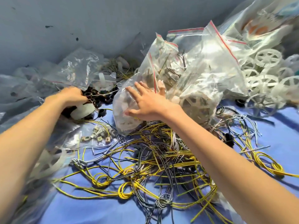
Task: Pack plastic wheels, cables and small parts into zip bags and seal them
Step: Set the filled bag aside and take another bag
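Note:
My right hand [145,101] lies with fingers spread flat on a filled clear zip bag [129,120] holding white plastic parts. My left hand [72,94] is curled, its fingers dug into a pile of small black ring parts [103,97] at the centre left; whether it pinches one is hidden. A white plastic piece [82,109] lies just below that hand. Yellow and grey cables [145,167] tangle across the blue cloth [97,212] in front. White spoked wheels [265,75] heap at the right.
More zip bags with red seal strips [216,65] pile up behind my right hand. Empty clear bags [74,70] lie at the back left. Small metal square parts [97,138] sit in a bag by my left forearm. A grey wall [80,29] stands behind.

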